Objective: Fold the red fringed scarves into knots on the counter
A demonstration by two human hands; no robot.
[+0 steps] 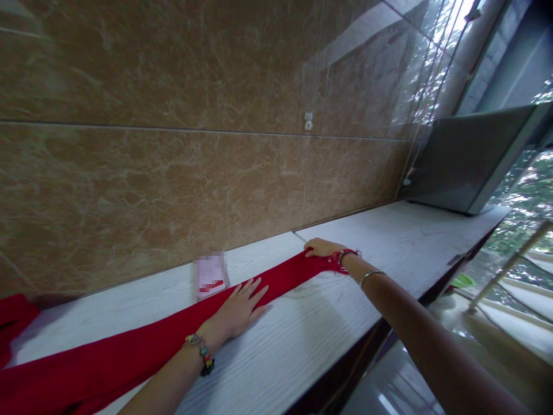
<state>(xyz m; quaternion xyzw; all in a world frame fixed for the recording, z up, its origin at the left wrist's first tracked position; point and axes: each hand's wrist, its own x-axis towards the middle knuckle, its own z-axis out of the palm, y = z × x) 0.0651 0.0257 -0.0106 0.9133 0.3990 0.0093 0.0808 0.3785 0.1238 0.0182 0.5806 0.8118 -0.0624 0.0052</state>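
A long red scarf lies stretched along the white wood-grained tabletop, running from the lower left to a fringed end on the right. My left hand rests flat on its middle stretch, fingers spread, with a ring and a beaded bracelet showing. Near the fringe, the curled fingers of my right hand grip the scarf's far edge. Part of the fringe is hidden behind my right wrist, which wears a bangle.
Against the wall side lies a small blurred pinkish box or packet, touching the scarf. More red cloth is bunched at the far left. A large grey appliance stands at the table's right end. A brown tiled wall bounds the back.
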